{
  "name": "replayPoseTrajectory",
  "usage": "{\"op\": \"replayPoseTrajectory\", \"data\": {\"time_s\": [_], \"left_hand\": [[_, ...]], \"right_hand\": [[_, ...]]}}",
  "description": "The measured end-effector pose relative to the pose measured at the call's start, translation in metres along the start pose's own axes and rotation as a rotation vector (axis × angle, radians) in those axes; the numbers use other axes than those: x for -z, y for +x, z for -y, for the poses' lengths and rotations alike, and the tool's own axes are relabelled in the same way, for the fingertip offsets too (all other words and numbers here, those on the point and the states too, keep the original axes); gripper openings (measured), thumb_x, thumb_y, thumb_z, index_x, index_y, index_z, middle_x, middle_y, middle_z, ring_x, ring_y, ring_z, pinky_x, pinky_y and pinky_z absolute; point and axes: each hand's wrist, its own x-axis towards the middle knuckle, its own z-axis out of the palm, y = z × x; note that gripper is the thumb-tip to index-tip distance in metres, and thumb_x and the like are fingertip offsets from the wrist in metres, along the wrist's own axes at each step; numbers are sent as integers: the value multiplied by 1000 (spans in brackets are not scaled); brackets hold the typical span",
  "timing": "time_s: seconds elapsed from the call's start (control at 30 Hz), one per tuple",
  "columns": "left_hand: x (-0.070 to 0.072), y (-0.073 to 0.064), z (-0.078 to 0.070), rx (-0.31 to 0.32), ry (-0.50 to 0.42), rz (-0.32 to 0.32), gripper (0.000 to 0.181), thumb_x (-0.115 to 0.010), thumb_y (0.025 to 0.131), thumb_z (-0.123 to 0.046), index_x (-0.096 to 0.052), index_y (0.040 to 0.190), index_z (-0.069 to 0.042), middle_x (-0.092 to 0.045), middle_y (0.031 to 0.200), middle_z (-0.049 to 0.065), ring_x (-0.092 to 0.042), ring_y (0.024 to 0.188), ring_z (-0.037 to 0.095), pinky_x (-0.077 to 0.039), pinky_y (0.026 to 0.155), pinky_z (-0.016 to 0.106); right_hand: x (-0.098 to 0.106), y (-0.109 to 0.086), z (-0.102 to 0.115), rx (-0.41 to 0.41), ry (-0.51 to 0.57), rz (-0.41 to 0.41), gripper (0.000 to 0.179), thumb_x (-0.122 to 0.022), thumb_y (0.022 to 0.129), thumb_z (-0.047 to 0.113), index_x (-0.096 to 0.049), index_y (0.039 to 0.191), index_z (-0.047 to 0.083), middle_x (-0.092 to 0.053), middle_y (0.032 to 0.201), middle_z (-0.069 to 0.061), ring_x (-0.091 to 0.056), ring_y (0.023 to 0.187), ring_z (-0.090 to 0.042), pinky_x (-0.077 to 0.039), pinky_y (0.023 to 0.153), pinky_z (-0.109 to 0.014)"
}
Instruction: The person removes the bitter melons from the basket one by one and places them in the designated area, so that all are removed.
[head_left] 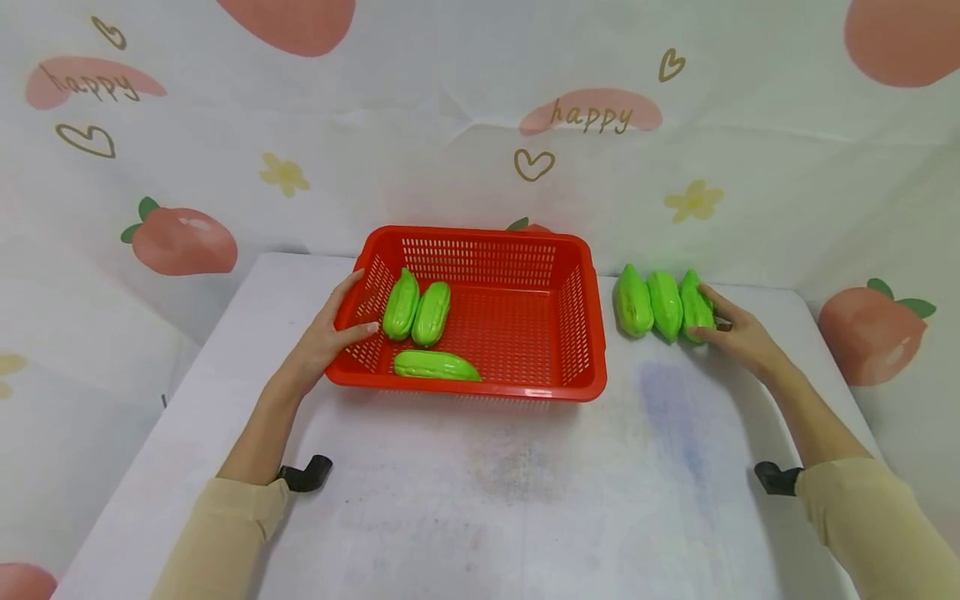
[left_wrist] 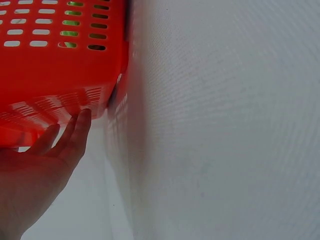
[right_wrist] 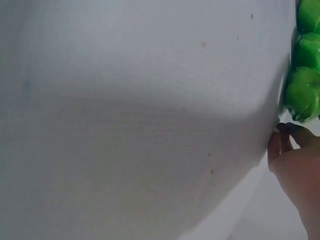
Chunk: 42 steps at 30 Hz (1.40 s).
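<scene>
A red perforated plastic basket [head_left: 480, 387] stands on the table with three long, glossy green ribbed vegetables inside. Two of them, like this left one [head_left: 402, 304], lie side by side; the third [head_left: 435, 365] lies crosswise along the near wall. My left hand [head_left: 322, 337] holds the basket's left rim, thumb over the inside and fingers against the outer wall. Right of the basket, three more such vegetables [head_left: 633, 302] lie in a row. At the right-hand vegetable [head_left: 696, 307], my right hand [head_left: 738, 333] has thumb and index finger spread along its side. Other fingertips [right_wrist: 282, 128] sit just beside it.
The white table [head_left: 510, 500] extends in front of the basket and carries faint smudges. Close behind the basket hangs a patterned white cloth [head_left: 450, 158]. Black wrist mounts [head_left: 306, 473] show at both sleeves.
</scene>
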Motion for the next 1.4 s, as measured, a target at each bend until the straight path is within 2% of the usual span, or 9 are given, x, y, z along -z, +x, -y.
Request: {"op": "replayPoseTrajectory", "data": {"time_s": [0.03,0.1,0.2,0.23,0.43,0.67,0.83,1.2,1.4], "left_hand": [[0,0,0,1,1,0,80,-62,96,-27,-12,158,-41,-29,154,9,-43,125,30,-55,88,32],[0,-1,0,2,-3,0,80,-62,96,-27,-13,158,-41,-29,154,9,-43,124,30,-55,88,33],[-1,-1,0,0,-9,3,80,-61,96,-26,-13,158,-41,-30,153,9,-43,124,30,-55,88,34],[-1,-1,0,0,-12,4,80,-61,96,-25,-13,158,-41,-30,153,9,-43,125,30,-55,88,34],[-1,-1,-1,-8,-13,7,79,-61,97,-25,-13,158,-41,-31,152,10,-43,124,30,-55,89,34],[-1,-1,0,-13,-19,10,79,-61,97,-25,-13,158,-41,-31,153,9,-44,123,30,-55,88,34],[0,0,0,-11,-15,9,79,-61,96,-26,-13,158,-41,-31,152,10,-45,123,30,-55,87,33],[0,0,-1,-9,-17,9,80,-61,96,-25,-13,158,-41,-30,153,9,-44,124,30,-55,89,35],[0,-1,-1,-12,-17,8,79,-61,97,-25,-13,158,-41,-30,153,9,-42,126,30,-54,91,37]], "right_hand": [[0,-1,0,3,4,-6,86,-66,96,30,-11,160,17,-16,159,-29,-26,138,-56,-29,108,-64],[0,-2,0,10,14,-19,85,-66,96,30,-12,160,17,-18,159,-27,-28,138,-54,-38,109,-43],[1,-4,-1,20,36,-52,84,-67,96,29,-15,160,16,-20,160,-24,-31,137,-52,-40,92,-11],[1,-5,-1,24,39,-64,83,-67,96,29,-15,160,15,-20,160,-23,-31,137,-52,-40,91,-9],[3,-8,-2,66,60,-158,77,-67,96,22,-23,158,12,-24,160,-20,-28,141,-45,-38,110,-35],[2,-12,5,142,55,-289,67,-66,95,13,-34,155,9,-37,155,-16,-39,138,-29,-38,108,-27],[-1,-14,17,218,76,-318,65,-67,93,6,-40,152,11,-43,153,-12,-45,131,-16,-38,99,-11],[-13,-20,50,393,156,-310,66,-70,86,-8,-49,147,9,-53,142,10,-49,119,4,-41,96,-9],[-18,-22,66,461,187,-288,67,-69,83,-14,-50,144,3,-56,140,5,-51,119,2,-42,95,-11]]}}
